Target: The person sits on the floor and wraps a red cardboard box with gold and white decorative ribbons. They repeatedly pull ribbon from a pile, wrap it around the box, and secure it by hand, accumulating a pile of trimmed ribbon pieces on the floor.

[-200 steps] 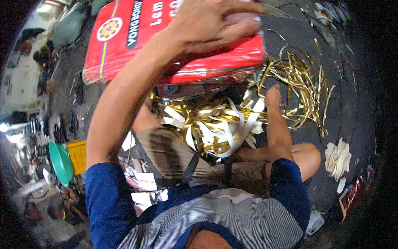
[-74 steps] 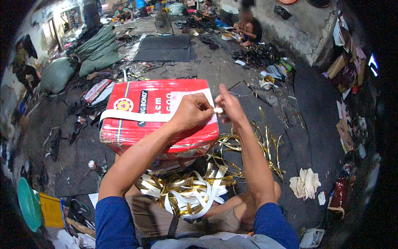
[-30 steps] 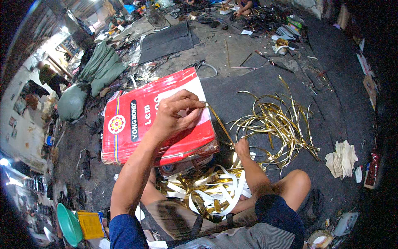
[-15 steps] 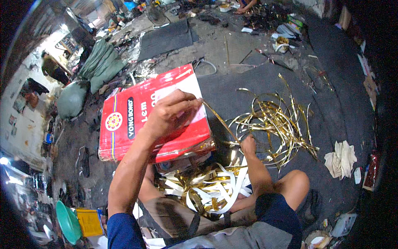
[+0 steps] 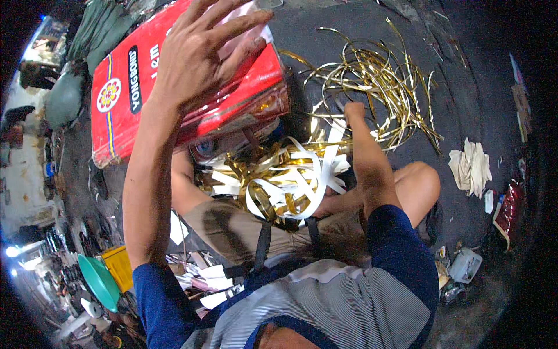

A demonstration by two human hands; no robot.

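Over on the left of the frame there's a teal basin (image 5: 97,282), just beside a yellow crate-like thing (image 5: 118,267). Upper left is a shiny red carton (image 5: 250,87), with the left hand (image 5: 197,58) over its top, fingers spread and nothing pinched in them; can't tell how firmly they touch it. Middle of the frame has a tangled heap of white and gold strips (image 5: 285,189). Right of that, the right hand (image 5: 355,110) is at the near edge of a loose gold strip bundle (image 5: 386,70). Those fingers look curled, but the inside is hidden, so no idea if they're gripping anything. The bundle itself lies upper right of center on a dark mat (image 5: 462,110), with a crumpled cream cloth (image 5: 469,167) further right.

Handling-wise, I'd guess the gold strips are super light, bendy, a bit springy and slick, and they'd snarl or kink easily. I'd pinch one loose end, not grab the middle. Carton's probably stiffish, weight unknown.

Count: one basin, one crate-like thing, one carton, two hands, one heap, one bundle, one mat, one cloth; single strips are way too tangled to count
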